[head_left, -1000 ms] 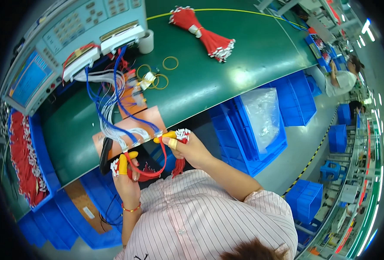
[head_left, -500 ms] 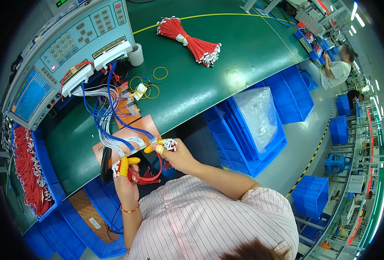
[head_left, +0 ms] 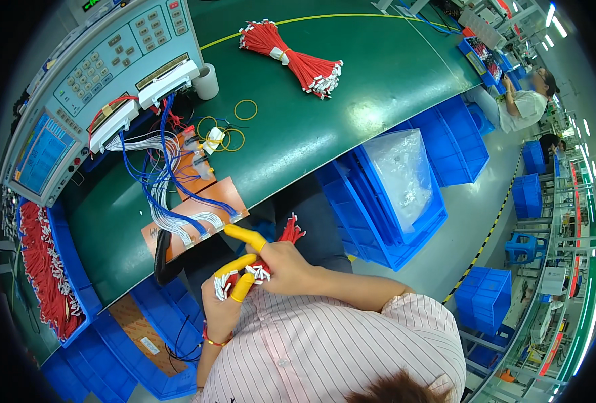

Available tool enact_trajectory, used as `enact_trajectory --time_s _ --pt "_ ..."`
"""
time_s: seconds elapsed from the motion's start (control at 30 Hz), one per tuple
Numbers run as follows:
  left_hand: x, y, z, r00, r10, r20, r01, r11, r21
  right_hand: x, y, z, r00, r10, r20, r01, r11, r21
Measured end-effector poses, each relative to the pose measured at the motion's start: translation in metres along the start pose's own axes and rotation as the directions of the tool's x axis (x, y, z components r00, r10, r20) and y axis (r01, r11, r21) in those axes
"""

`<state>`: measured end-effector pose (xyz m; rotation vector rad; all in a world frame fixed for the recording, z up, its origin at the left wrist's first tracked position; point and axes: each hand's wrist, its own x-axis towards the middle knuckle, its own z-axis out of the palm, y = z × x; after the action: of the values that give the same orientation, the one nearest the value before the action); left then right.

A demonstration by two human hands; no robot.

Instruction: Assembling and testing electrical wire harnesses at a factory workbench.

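Close to my body, both hands are together below the table edge. Yellow finger covers are on some of the fingers. My left hand (head_left: 219,310) is closed round red cables, whose white connectors (head_left: 223,286) stick out between the fingers. Touching it, my right hand (head_left: 290,269) grips another bunch of red cables with white connectors (head_left: 260,273); its index finger is stretched out. More red cable ends (head_left: 291,230) show beyond the right hand. Just ahead lies an orange plate (head_left: 225,193) with blue and white wires (head_left: 194,213) running to its near edge.
A tester (head_left: 103,74) with keypad and screen stands at the left back. On the green table (head_left: 311,134) lie a tied red cable bundle (head_left: 291,62) and yellow rubber bands (head_left: 245,109). Blue crates (head_left: 395,252) stand right; a bin of red cables (head_left: 59,269) is left. Someone sits far right.
Both hands have drawn back from the orange plate's near edge toward my body and come together. The red cable that looped between them at the plate has come away with them.
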<state>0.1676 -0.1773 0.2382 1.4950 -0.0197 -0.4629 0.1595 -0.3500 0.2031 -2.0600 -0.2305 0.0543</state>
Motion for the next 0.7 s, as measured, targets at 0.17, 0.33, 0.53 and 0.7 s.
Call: enact_trajectory --time_s 0.17,0.33,0.53,0.7 --pt "-0.002 -0.023 -0.003 0.936 0.150 -0.320 -0.133 0.988 0.072 0.016 -0.024 -0.011 0.991 0.046 0.128 -0.061 0.991 0.123" --pt "0.014 -0.004 -0.013 0.937 0.098 -0.336 -0.179 0.959 -0.219 0.016 -0.017 -0.005 0.997 -0.064 0.039 0.050 0.952 0.302" --pt "0.011 -0.011 -0.008 0.955 0.047 -0.293 -0.131 0.954 -0.272 0.025 -0.020 -0.004 0.928 -0.347 -0.138 0.333 0.936 -0.115" --pt "0.014 -0.009 -0.007 0.948 0.008 -0.317 -0.080 0.973 -0.215 0.029 -0.010 0.006 0.879 -0.476 -0.022 0.426 0.805 -0.414"
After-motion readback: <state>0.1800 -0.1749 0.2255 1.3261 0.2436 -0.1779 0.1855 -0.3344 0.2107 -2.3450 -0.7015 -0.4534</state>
